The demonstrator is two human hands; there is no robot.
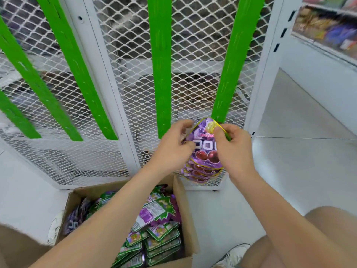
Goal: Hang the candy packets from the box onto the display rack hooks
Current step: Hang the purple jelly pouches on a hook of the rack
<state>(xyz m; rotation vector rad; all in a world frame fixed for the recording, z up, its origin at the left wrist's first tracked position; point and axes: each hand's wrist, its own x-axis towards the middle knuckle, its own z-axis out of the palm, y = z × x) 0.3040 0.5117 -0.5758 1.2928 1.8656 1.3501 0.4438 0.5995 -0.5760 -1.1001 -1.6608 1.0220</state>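
Packets (154,235) fill box (185,215), hands (234,149) gripping one

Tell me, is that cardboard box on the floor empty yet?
No. The cardboard box is open, and many candy packets lie stacked and loose inside it.

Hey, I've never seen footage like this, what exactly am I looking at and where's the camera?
There is no machine here. A camera worn on a person's head looks down at their two bare hands. The left hand and right hand together hold a purple candy packet at the bottom of a green strip on a white mesh display rack. More purple packets already hang just below it. An open cardboard box of further packets sits on the floor.
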